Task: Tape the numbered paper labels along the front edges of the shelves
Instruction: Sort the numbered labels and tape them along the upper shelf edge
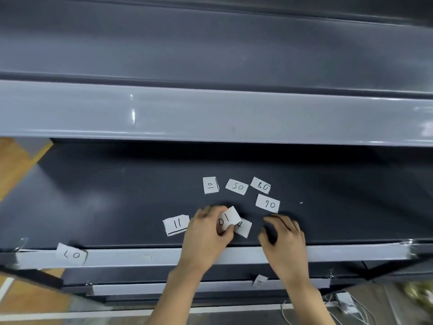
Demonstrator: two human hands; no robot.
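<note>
Several white paper labels with handwritten numbers lie on the dark shelf (117,202). My left hand (206,233) pinches one label (228,219), lifting it off another label (243,227) beneath. My right hand (283,238) hovers just right of them, fingers curled, with nothing visible in it. More labels lie beyond: one (210,185), one (237,186), one (261,185), one (268,204), and the "11" label (177,225) left of my left hand. One label (71,254) sticks to the shelf's light front edge (145,256). Another label (259,281) hangs on the lower shelf's edge.
A glossy grey upper shelf edge (210,113) overhangs the working shelf. Wooden floor (14,165) shows at left. White cables and a charger (344,301) lie on the floor at lower right.
</note>
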